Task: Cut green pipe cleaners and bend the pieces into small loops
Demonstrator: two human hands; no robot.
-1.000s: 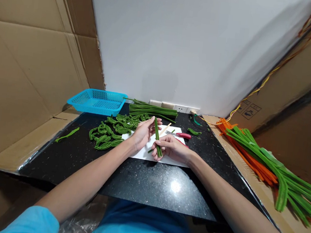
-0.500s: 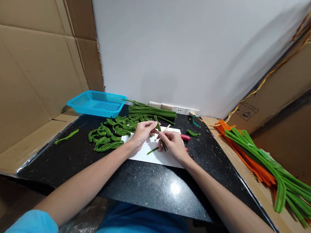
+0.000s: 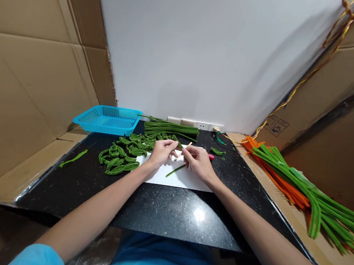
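Note:
My left hand (image 3: 161, 152) pinches one end of a short bundle of green pipe cleaners (image 3: 178, 142) above a white sheet (image 3: 159, 177). From the other side, my right hand (image 3: 198, 163) grips the same bundle, its fingers hiding the lower end. A thin wooden stick (image 3: 189, 145) shows between the hands; whether a hand holds it I cannot tell. On the sheet, below the hands, lies a single green pipe cleaner piece (image 3: 174, 171). A red handle (image 3: 211, 157) sticks out behind my right hand, and the rest of that tool is hidden.
Several looped green pipe cleaner shapes (image 3: 119, 160) lie left of the sheet. Behind are a bundle of long green stems (image 3: 171, 128) and a blue basket (image 3: 80, 121). Orange stems (image 3: 296, 197) and bright green stems (image 3: 308, 192) lie at right. Cardboard walls (image 3: 26, 91) flank the black tabletop (image 3: 162, 211).
The green bundle has tilted flatter between my hands, and its lower end now disappears into my right hand's fingers. My right hand has turned slightly. The view has shifted a little.

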